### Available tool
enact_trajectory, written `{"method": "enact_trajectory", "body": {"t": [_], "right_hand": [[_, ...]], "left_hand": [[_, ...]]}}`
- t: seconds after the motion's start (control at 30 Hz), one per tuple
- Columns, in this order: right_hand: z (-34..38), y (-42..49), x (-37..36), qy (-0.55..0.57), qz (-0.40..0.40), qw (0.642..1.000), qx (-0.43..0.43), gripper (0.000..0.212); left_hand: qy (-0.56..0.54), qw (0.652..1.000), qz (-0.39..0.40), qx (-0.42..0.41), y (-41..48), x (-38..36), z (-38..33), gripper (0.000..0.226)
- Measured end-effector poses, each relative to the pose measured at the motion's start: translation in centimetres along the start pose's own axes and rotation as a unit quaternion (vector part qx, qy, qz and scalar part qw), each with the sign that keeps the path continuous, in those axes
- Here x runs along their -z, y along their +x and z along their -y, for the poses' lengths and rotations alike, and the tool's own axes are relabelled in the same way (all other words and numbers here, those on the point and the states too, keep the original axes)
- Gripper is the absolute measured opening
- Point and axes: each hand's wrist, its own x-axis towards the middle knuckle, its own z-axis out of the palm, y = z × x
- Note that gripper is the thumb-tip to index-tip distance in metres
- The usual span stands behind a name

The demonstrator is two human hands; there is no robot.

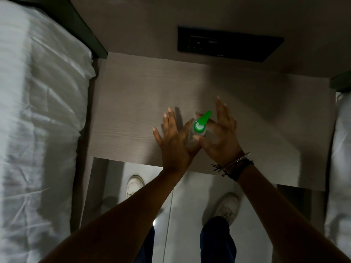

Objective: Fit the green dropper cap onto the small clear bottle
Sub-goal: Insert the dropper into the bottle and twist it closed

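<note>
A small clear bottle [191,136] stands between my two hands over the wooden bedside table [123,114]. The green dropper cap [202,121] sits at its top, its pointed tip aimed up and to the right. My left hand [173,141] grips the bottle's body with thumb and palm, the other fingers spread out. My right hand [221,133] pinches the cap's base with thumb and forefinger, the remaining fingers stretched upward. The lower part of the bottle is hidden behind my hands.
A bed with white sheets [38,120] runs along the left. A black socket panel [228,44] is set in the wall behind the table. More white bedding [341,149] shows at the right edge. My white shoes [134,185] stand on the glossy floor below.
</note>
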Motion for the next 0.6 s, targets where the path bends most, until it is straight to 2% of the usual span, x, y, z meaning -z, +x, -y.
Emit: {"method": "enact_trajectory", "body": {"t": [0.07,0.1,0.2,0.27,0.3,0.33,0.4,0.47,0.5,0.53,0.6], "right_hand": [[-0.5,0.3,0.4,0.004,-0.019,1.000,0.005,0.036],[-0.6,0.4,0.4,0.010,-0.036,0.999,-0.011,0.033],[-0.3,0.4,0.0,-0.016,-0.075,0.997,-0.028,0.061],[0.2,0.3,-0.2,-0.006,-0.040,0.998,-0.048,0.094],[0.1,0.3,-0.2,0.012,-0.011,0.999,-0.051,0.102],[0.0,0.4,-0.2,0.034,0.016,0.998,-0.046,0.099],[-0.3,0.6,0.1,0.082,0.035,0.996,-0.026,0.071],[-0.5,0.7,0.3,0.089,-0.002,0.996,-0.014,0.047],[-0.5,0.8,0.3,0.072,-0.029,0.997,-0.011,0.042],[-0.3,0.9,0.2,0.049,-0.052,0.997,-0.009,0.043],[0.2,1.2,0.1,0.026,-0.047,0.998,-0.023,0.068]], "left_hand": [[-0.001,1.000,-0.014,0.000,0.1,0.0,-0.1,0.061],[0.002,1.000,-0.017,0.001,0.2,-0.1,-0.2,0.060],[0.015,1.000,-0.007,0.001,0.2,-0.1,-0.2,0.064],[0.022,1.000,0.000,0.003,0.1,0.0,-0.2,0.066],[0.019,1.000,0.002,0.007,0.1,0.0,-0.2,0.065],[0.013,1.000,0.005,0.012,0.2,0.0,-0.3,0.065],[-0.007,1.000,0.007,0.017,0.2,0.1,-0.4,0.066],[-0.023,1.000,0.005,0.019,0.0,0.0,-0.6,0.065],[-0.028,0.999,0.006,0.021,0.0,0.0,-0.6,0.065],[-0.035,0.999,0.006,0.022,0.0,0.0,-0.6,0.066],[-0.054,0.998,0.008,0.015,0.0,0.2,-0.5,0.068]]}}
